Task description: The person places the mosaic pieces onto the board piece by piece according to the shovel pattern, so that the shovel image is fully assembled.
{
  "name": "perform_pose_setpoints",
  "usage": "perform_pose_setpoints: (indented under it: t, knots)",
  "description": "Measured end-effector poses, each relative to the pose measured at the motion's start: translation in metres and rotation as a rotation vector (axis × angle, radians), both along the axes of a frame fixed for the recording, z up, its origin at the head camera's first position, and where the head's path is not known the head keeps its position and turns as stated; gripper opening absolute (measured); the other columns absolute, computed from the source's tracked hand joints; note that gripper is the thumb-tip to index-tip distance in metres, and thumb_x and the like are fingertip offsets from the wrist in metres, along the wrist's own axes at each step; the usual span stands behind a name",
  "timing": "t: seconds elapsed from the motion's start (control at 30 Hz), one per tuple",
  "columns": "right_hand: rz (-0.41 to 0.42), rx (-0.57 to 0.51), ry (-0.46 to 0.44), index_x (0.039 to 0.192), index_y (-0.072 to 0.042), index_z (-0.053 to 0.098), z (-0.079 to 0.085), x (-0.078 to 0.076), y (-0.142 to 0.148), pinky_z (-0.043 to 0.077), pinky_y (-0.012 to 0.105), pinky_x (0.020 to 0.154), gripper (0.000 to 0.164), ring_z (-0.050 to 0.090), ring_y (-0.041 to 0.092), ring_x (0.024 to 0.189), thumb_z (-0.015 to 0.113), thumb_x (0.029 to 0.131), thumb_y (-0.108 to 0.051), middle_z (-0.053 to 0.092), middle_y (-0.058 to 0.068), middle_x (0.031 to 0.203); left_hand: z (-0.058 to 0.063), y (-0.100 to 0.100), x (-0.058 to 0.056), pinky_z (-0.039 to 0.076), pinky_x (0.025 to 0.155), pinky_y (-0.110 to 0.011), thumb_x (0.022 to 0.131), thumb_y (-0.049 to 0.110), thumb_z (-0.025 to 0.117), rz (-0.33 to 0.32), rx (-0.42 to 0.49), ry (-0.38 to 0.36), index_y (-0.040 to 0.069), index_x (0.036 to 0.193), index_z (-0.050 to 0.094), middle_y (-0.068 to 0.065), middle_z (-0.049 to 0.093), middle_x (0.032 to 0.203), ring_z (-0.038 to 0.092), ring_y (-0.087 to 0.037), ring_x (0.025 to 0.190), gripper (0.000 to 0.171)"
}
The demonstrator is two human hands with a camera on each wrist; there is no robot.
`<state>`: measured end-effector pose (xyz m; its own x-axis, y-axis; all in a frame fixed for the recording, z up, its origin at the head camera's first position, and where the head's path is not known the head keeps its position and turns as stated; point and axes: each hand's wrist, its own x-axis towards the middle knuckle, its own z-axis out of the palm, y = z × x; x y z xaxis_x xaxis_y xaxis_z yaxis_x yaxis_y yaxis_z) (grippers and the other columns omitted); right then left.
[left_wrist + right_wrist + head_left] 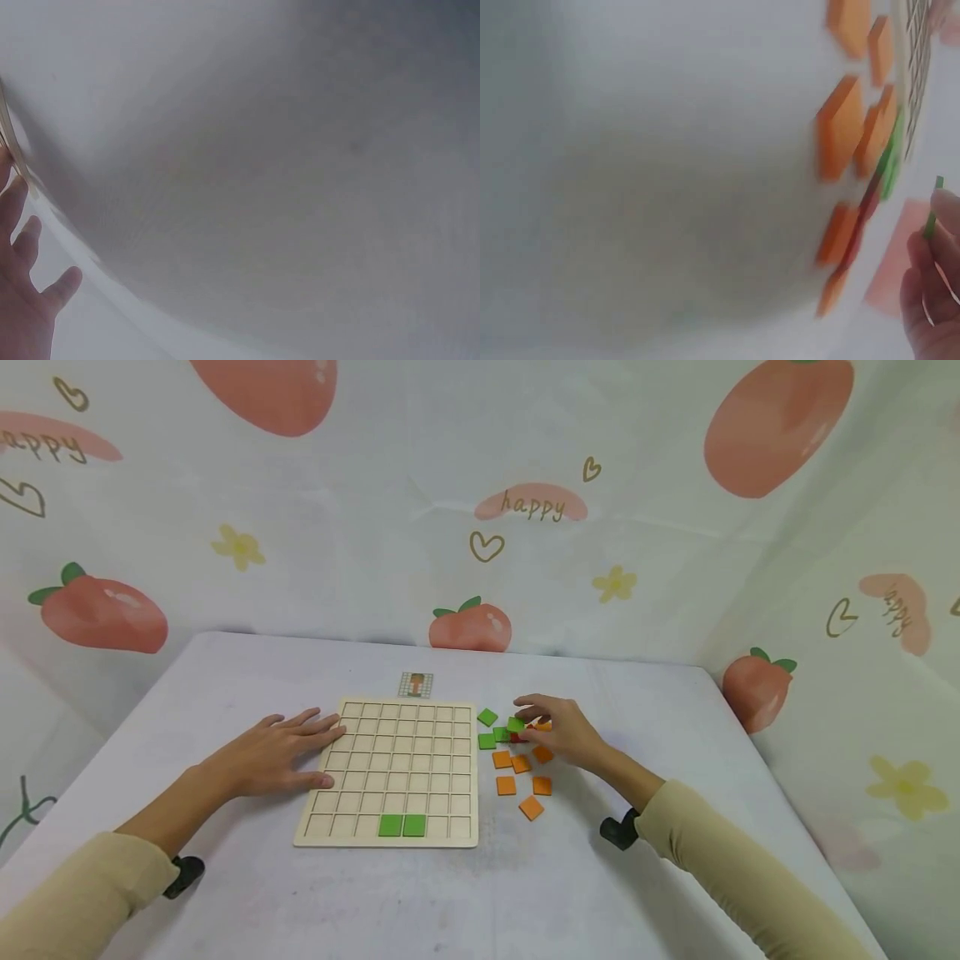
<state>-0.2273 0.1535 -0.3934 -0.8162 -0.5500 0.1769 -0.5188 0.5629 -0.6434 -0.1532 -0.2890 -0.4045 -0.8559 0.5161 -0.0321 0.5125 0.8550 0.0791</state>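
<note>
My left hand rests with fingers spread on the left edge of a pale wooden grid board. The left wrist view has its fingers at the far left, by the board's rim. Beside the board's right edge, my right hand pinches a green square tile between thumb and fingers, just above the loose tiles. From the right wrist, that tile shows edge-on in the fingertips. Two green tiles lie side by side in the board's bottom row.
Several orange tiles, a few green tiles and red pieces partly hidden by the right hand lie right of the board. A small card with a gridded picture lies behind the board. A printed cloth hangs at the back.
</note>
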Motion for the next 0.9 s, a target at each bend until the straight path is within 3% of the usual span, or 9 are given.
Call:
perform_pose_setpoints:
  t: [0.23,0.5,0.73,0.9]
  knots:
    - [0.133,-0.064,0.015,0.127,0.005,0.061,0.001,0.008,-0.032,0.055,0.043,0.086,0.044,0.070,0.024,0.100,0.076,0.086,-0.002,0.074,0.012,0.108,0.000,0.001,-0.002,0.034,0.103,-0.067,0.089,0.071,0.053,-0.008,-0.012,0.010,0.013,0.150,0.047,-0.009,0.043,0.154,0.034,-0.040,0.143,0.084]
    - [0.278,-0.049,0.032,0.126,0.003,0.062,0.006,0.028,-0.075,0.055,0.041,0.085,0.042,0.070,0.018,0.098,0.075,0.087,-0.004,0.074,0.009,0.107,0.002,0.002,0.000,0.034,0.103,-0.067,0.089,0.071,0.053,0.001,-0.011,-0.005,0.013,0.150,0.046,-0.009,0.043,0.155,0.034,-0.040,0.143,0.085]
    - [0.343,0.017,0.060,0.125,0.000,0.064,0.000,0.040,-0.104,0.053,0.036,0.091,0.042,0.068,0.018,0.101,0.078,0.086,-0.010,0.074,0.005,0.104,0.001,0.001,0.000,0.034,0.103,-0.067,0.089,0.070,0.054,0.002,-0.002,-0.006,0.013,0.150,0.046,-0.009,0.043,0.155,0.034,-0.040,0.143,0.084]
    - [0.371,0.053,0.011,0.125,-0.004,0.065,-0.002,0.049,-0.118,0.051,0.028,0.092,0.042,0.067,0.014,0.102,0.078,0.087,-0.015,0.074,0.002,0.105,0.001,0.001,0.000,0.034,0.103,-0.067,0.089,0.070,0.054,0.003,-0.001,-0.003,0.013,0.150,0.047,-0.009,0.043,0.155,0.034,-0.040,0.143,0.084]
